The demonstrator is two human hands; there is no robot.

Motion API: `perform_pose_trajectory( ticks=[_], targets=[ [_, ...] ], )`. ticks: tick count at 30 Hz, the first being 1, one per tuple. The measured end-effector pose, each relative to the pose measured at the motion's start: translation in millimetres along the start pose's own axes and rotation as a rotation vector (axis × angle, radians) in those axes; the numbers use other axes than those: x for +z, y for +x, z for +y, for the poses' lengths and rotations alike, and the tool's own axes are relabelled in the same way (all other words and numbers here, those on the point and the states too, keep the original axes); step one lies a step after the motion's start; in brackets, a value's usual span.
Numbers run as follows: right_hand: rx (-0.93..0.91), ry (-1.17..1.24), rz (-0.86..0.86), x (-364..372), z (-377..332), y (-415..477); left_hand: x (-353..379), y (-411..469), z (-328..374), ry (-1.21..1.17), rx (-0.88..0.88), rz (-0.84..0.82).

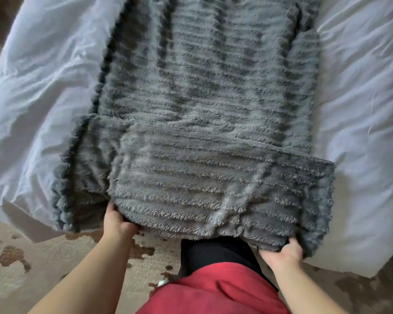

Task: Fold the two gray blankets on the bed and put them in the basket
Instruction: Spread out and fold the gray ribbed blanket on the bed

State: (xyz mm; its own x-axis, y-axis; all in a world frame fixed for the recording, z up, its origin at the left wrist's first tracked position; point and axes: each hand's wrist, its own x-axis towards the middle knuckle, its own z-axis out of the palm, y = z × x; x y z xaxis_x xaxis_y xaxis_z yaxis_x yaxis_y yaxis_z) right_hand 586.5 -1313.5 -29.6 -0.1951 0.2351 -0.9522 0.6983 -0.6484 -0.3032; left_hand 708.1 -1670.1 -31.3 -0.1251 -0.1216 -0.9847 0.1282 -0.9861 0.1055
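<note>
A fluffy gray ribbed blanket [204, 105] lies lengthwise down the middle of the bed, folded into a long strip. Its near end is turned back over itself into a thick layer at the foot of the bed. My left hand [117, 220] grips the near left corner of that layer. My right hand [281, 251] grips the near right corner, fingers curled under the edge. I can make out only one blanket, and no basket is in view.
A white duvet [36, 98] covers the bed on both sides of the blanket. A beige carpet with brown patches [16, 264] lies below the bed's foot. My red top and black trousers [216, 252] fill the bottom centre.
</note>
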Motion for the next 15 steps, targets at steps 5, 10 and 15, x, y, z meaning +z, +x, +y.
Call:
perform_pose_trajectory(
  ticks=[5,10,15],
  targets=[
    [-0.018,-0.013,0.018,3.9,-11.1,-38.2,-11.4,-40.1,5.6,0.01,0.004,0.069],
    [-0.218,0.054,-0.026,9.8,-40.6,-111.2,-5.4,-109.0,17.9,-0.085,0.155,-0.083],
    [-0.405,0.133,-0.176,-8.6,-66.6,-170.0,-15.3,-171.9,22.2,-0.054,0.321,-0.194]
  ],
)
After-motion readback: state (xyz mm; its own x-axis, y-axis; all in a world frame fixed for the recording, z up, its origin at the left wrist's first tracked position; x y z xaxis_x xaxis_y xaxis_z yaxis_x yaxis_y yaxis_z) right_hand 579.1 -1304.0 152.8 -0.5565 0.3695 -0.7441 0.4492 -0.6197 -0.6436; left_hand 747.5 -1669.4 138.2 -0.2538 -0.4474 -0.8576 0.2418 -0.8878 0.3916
